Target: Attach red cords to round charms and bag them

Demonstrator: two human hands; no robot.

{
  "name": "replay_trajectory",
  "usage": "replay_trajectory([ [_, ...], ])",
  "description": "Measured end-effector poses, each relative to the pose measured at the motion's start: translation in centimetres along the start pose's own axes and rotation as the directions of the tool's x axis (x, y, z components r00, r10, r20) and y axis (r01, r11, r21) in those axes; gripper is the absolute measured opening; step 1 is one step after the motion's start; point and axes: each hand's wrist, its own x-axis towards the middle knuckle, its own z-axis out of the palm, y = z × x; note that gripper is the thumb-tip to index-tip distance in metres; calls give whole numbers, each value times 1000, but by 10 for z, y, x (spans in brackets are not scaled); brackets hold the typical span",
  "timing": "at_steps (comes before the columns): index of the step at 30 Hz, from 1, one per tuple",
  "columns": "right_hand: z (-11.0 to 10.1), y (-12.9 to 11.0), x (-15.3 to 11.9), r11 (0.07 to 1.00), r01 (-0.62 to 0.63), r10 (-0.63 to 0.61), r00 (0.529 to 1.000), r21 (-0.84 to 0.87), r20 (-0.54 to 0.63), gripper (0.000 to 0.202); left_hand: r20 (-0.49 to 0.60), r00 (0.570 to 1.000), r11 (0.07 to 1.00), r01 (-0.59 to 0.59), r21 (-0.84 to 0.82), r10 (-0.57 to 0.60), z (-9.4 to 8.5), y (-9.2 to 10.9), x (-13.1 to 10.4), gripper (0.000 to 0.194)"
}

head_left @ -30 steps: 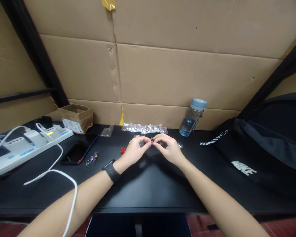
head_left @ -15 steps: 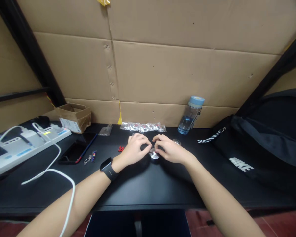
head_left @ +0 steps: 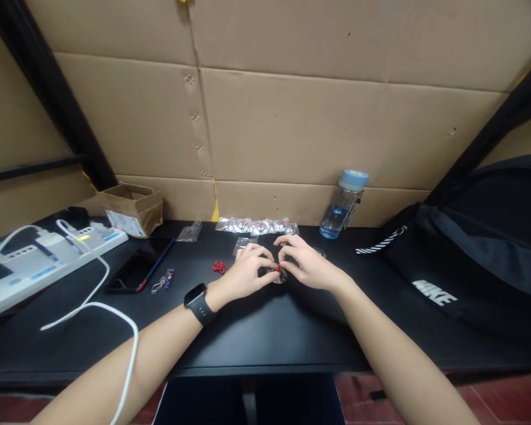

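My left hand (head_left: 249, 273) and my right hand (head_left: 307, 264) meet over a small shiny round disc (head_left: 282, 277) on the black table. Fingertips of both hands pinch a tiny red piece (head_left: 278, 268) just above the disc. Left of my left hand lies a small pile of red pieces (head_left: 219, 267). A clear plastic bag (head_left: 244, 242) lies behind my left hand. Farther back, several clear packets (head_left: 256, 226) form a row. Another round item (head_left: 319, 252) is partly hidden behind my right hand.
A water bottle (head_left: 343, 203) stands at the back right, beside a black backpack (head_left: 482, 254). On the left are a power strip (head_left: 48, 268) with white cables, a phone (head_left: 137, 268), a keychain (head_left: 163, 281) and an open cardboard box (head_left: 135, 208).
A red piece now shows between my fingertips over the disc. My left hand has shifted slightly right and down, uncovering the clear bag and more of the red pile.
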Motion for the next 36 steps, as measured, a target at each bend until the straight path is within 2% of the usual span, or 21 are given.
replay_trajectory([
  [3,-1,3,0,1000,-7,7,1000,-1,-1,11,-21,999,999,-23,25,24,-1,2,1,21],
  [5,-1,7,0,1000,-19,19,1000,-7,-4,10,-70,996,997,-52,50,55,-8,0,3,22],
  [8,1,16,1,997,-59,58,998,-40,-16,9,-203,977,996,-61,57,72,-36,-17,5,25],
  [10,4,24,1,993,-96,95,995,-71,-27,10,-223,974,998,-32,62,45,-60,-37,3,21],
  [11,6,28,1,989,-116,114,993,-87,-36,10,-181,983,997,-17,72,30,-72,-48,0,19],
  [13,11,36,0,981,-157,151,987,-115,-60,10,-10,999,997,36,67,-36,-91,-71,-7,17],
  [15,16,42,-1,972,-193,183,980,-137,-79,11,171,977,991,120,55,-128,-102,-90,-15,18],
  [18,18,49,0,966,-210,199,976,-149,-85,11,352,914,977,213,11,-203,-102,-108,-23,23],
  [21,9,55,0,971,-198,183,976,-133,-119,9,413,886,969,245,-31,-210,-96,-116,-24,23],
  [24,-13,68,-8,962,-236,212,963,-140,-169,12,424,881,970,243,-21,-211,-93,-120,-23,21],
  [27,-36,89,-27,916,-366,336,924,-167,-180,16,402,888,967,255,-29,-222,-92,-120,-21,27],
  [29,-45,102,-40,894,-428,417,903,-136,-102,30,398,891,964,261,-55,-218,-92,-116,-20,30],
  [32,-49,114,-52,856,-512,515,857,-73,19,59,403,890,964,260,-65,-213,-92,-109,-19,28],
  [34,-48,117,-53,839,-543,545,837,-38,59,65,394,893,965,258,-48,-219,-92,-105,-19,27],
  [36,-46,118,-52,840,-543,542,837,-13,71,62,391,892,966,258,-24,-229,-92,-103,-19,29],
])
